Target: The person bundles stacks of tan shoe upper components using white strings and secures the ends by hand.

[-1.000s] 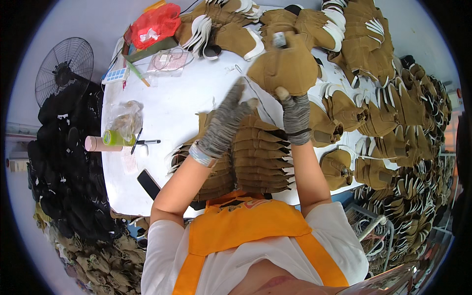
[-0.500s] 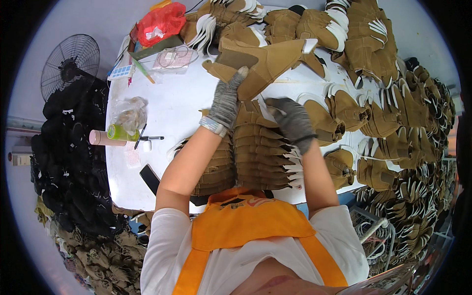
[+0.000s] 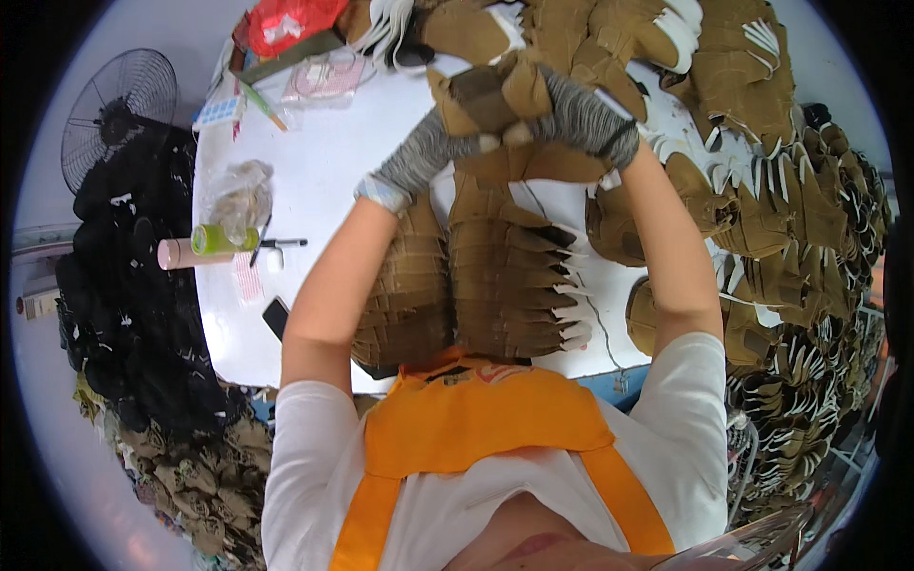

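Both my hands, in grey knitted gloves, grip a brown shoe upper [image 3: 490, 100] above the far side of the stacks. Its left end is held by my left hand [image 3: 430, 150], fingers wrapped and thumb showing near the middle. Opposite it, my right hand [image 3: 583, 119] closes around the right side. The upper bends between them, with a darker panel facing up. Below lie two columns of overlapping brown uppers: a left stack [image 3: 405, 285] and a right stack [image 3: 500, 276] with white lining edges fanned out along its right side.
Several piles of brown uppers [image 3: 743, 86] line the white table's [image 3: 314, 171] far and right sides. At left are a pink bottle [image 3: 181, 253], green tape roll [image 3: 211, 238], pens [image 3: 290, 243] and phone [image 3: 276, 316]. Beyond stand a fan [image 3: 116, 124] and a black pile [image 3: 129, 314].
My right hand has risen from beside the right stack and taken hold of the upper. The upper, earlier stretched out in my left hand, is now bent between both hands. The view has shifted slightly.
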A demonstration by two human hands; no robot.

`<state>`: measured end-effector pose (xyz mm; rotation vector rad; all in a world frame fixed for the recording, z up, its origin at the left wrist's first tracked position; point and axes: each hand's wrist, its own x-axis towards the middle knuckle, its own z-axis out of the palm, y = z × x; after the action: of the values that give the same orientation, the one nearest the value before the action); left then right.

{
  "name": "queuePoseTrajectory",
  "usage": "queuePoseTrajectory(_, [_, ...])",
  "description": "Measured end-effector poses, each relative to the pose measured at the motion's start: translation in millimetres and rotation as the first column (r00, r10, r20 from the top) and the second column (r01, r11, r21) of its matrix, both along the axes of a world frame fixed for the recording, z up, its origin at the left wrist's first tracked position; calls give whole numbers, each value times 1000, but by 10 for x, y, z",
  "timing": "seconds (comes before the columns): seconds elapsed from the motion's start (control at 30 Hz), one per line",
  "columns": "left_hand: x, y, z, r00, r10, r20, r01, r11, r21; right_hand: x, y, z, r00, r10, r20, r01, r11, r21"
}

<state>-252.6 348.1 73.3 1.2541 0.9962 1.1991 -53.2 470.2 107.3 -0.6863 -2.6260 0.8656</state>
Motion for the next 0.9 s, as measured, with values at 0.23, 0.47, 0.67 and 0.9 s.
queuePoseTrajectory(0.23, [-609, 383, -1001, 863, -128, -489, -66, 931, -359, 76, 625, -654, 929, -347, -131, 158, 690, -706])
queuePoseTrajectory(0.47, [-760, 679, -1688, 263, -418, -870, 208, 905, -372, -76, 704, -1238, 755, -635, -166, 44, 302, -952])
queuePoseTrajectory(0.67, [-546, 791, -1609, -94, -507, -857, 321, 799, -508, 112, 706, -1485, 719, -683, -129, -95, 87, -992])
queuePoseTrajectory(0.9, [-655, 849, -1917, 8, -567, -824, 180, 811, -557, 24, 516, -1407, 704, -702, -110, -100, 55, -993])
